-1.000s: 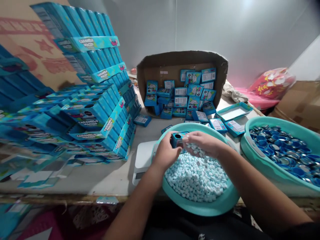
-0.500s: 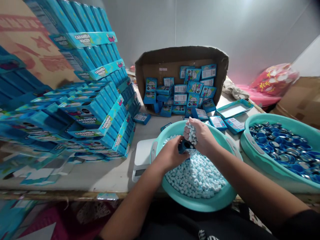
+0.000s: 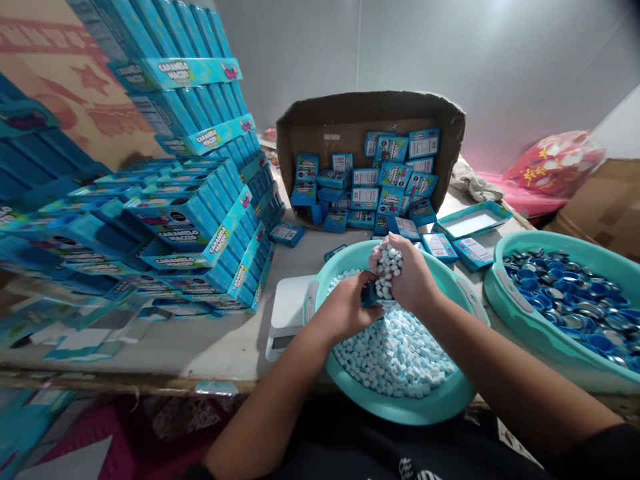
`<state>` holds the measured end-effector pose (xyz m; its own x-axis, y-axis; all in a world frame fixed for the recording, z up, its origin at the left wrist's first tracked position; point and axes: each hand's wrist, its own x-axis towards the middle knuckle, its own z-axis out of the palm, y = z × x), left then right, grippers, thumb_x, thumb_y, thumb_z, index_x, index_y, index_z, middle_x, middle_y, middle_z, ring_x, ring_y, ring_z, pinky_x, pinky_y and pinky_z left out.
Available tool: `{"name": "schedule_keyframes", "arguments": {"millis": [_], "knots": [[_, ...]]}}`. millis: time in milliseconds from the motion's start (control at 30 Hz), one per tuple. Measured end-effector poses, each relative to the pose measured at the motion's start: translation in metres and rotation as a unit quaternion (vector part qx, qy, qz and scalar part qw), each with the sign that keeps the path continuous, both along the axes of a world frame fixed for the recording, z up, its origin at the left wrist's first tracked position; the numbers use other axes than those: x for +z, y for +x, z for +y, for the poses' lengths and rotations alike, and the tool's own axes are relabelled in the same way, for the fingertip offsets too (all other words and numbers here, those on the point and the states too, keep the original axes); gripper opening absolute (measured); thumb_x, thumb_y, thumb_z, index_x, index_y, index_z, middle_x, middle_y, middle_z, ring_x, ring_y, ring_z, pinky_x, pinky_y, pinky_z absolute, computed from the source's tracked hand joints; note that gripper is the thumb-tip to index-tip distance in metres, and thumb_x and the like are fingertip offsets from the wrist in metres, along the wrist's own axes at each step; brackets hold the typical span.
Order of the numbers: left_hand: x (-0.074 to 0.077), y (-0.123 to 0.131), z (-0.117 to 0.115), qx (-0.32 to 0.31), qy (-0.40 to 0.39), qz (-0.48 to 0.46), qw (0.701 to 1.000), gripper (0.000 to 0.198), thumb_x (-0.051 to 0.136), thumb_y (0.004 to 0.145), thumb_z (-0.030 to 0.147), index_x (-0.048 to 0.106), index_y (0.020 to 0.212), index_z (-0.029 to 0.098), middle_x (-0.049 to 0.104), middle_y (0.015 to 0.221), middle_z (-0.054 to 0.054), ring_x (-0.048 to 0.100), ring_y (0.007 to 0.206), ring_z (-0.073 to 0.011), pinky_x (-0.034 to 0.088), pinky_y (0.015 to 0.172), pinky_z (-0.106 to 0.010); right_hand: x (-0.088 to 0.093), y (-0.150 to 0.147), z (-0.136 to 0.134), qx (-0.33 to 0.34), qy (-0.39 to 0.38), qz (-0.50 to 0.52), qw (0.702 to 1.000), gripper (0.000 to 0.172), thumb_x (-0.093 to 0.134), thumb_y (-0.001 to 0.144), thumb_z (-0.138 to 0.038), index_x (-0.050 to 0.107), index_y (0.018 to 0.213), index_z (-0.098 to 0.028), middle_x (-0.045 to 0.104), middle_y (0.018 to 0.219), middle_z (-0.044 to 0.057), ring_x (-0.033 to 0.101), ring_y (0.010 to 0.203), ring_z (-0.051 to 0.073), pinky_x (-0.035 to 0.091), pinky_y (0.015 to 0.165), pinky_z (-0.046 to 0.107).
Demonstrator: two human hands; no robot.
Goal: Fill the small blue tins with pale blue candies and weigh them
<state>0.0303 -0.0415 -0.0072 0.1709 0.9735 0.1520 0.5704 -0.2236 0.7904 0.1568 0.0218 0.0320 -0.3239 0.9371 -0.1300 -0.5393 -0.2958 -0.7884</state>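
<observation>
A teal basin [image 3: 440,400] full of small pale blue candies [image 3: 395,357] rests on a white scale [image 3: 287,313] at the table's front. Over its far part, my left hand [image 3: 347,310] grips a small blue box [image 3: 369,295], mostly hidden by the fingers. My right hand [image 3: 407,277] is cupped and tilted against the box, holding a heap of the candies [image 3: 387,267].
A second teal basin [image 3: 505,303] at the right holds several blue and silver caps [image 3: 565,300]. A tipped cardboard carton [image 3: 370,110] spills small blue boxes behind. Tall stacks of blue cartons [image 3: 200,220] fill the left. An open blue tray [image 3: 470,223] lies near the carton.
My right hand scooped candies from the basin, rose and tilted them against the box in my left hand. The box dropped lower between the hands.
</observation>
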Motion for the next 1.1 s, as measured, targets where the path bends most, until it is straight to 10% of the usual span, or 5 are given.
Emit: {"name": "schedule_keyframes", "arguments": {"millis": [900, 1100], "knots": [[0.004, 0.001, -0.001, 0.019, -0.030, -0.074, 0.997, 0.044, 0.073, 0.073, 0.019, 0.064, 0.116, 0.022, 0.073, 0.113, -0.004, 0.068, 0.101, -0.0246, 0.054, 0.088, -0.035, 0.008, 0.010, -0.003, 0.075, 0.154, -0.040, 0.984, 0.046, 0.061, 0.086, -0.062, 0.057, 0.064, -0.022, 0.063, 0.069, 0.003, 0.063, 0.072, 0.020, 0.054, 0.071, 0.034], [0.006, -0.001, -0.001, 0.064, -0.011, -0.076, 0.995, 0.043, 0.074, 0.075, 0.022, 0.064, 0.117, 0.024, 0.072, 0.109, -0.002, 0.067, 0.097, -0.0222, 0.054, 0.089, -0.035, 0.005, 0.033, 0.009, -0.015, 0.356, -0.370, 0.858, 0.025, 0.061, 0.092, -0.040, 0.064, 0.074, -0.022, 0.057, 0.068, 0.000, 0.051, 0.065, 0.015, 0.040, 0.060, 0.028]]}}
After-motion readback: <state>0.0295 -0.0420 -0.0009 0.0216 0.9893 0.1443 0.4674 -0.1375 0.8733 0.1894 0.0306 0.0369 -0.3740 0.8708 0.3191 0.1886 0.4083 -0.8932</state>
